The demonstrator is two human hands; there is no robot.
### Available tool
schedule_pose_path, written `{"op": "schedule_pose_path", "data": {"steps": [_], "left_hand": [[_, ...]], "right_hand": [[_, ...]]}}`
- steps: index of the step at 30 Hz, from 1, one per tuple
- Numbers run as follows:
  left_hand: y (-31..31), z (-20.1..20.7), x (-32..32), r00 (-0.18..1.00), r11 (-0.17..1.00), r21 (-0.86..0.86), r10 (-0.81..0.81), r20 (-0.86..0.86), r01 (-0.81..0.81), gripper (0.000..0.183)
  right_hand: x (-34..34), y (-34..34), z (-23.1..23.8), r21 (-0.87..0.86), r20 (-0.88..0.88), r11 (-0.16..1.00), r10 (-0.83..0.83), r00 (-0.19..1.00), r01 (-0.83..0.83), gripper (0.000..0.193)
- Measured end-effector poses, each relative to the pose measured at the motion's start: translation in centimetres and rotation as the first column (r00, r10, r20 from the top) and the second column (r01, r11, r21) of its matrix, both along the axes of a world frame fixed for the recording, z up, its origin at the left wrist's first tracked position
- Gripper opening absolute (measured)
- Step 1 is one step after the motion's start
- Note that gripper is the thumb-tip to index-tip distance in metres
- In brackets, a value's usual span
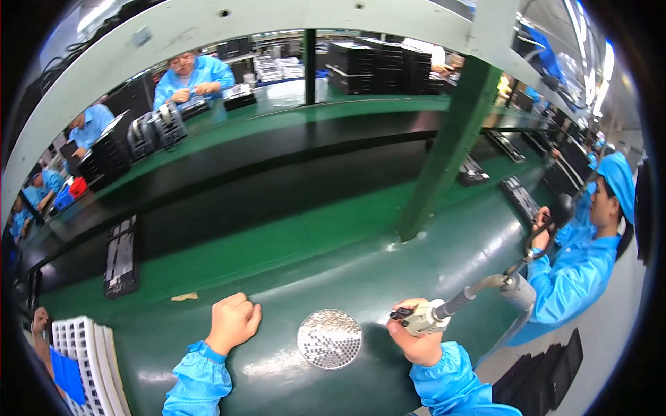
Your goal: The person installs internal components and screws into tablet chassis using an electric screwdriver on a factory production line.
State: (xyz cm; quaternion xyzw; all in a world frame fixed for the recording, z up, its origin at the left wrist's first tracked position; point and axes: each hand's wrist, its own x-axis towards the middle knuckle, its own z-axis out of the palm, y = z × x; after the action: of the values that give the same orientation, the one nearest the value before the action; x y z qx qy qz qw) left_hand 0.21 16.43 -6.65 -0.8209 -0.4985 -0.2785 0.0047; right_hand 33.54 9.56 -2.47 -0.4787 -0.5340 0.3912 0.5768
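- Right hand (423, 347): fingers curl beside a cream nozzle (423, 319) that hides part of them; I cannot tell whether they clasp it.
- Just left: a round disc (330, 339) with dark dots.
- Farther left: the left hand (233, 324), a tight fist.

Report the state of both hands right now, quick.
Left hand: closed in a fist, no held thing visible.
Right hand: closed, holding a chunky cream-coloured handheld tool.

Off-white handheld tool (422, 322), black at its tip, grey-necked, aslant in the right fingers (401, 338)
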Motion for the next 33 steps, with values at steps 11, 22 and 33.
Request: {"op": "schedule_pose_path", "data": {"steps": [11, 22, 33], "left_hand": [[0.6, -1.1, -0.1, 0.992, 0.991, 0.104, -0.090, 0.085, 0.081, 0.028], [0.3, -0.9, 0.7, 0.984, 0.987, 0.108, -0.132, 0.117, 0.120, 0.032], [0.4, -1.5, 0.8, 0.991, 0.992, 0.096, -0.088, 0.099, 0.079, 0.030]], "right_hand": [[0.5, 0.1, -1.1, 0.062, -0.054, 0.998, 0.001, 0.999, 0.002, 0.035], [2.2, 0.2, -1.5, 0.077, -0.029, 0.997, -0.013, 1.000, 0.015, 0.033], [2.6, 0.2, 0.3, -0.067, 0.230, 0.997, -0.012, 0.973, 0.029, 0.010]]}}
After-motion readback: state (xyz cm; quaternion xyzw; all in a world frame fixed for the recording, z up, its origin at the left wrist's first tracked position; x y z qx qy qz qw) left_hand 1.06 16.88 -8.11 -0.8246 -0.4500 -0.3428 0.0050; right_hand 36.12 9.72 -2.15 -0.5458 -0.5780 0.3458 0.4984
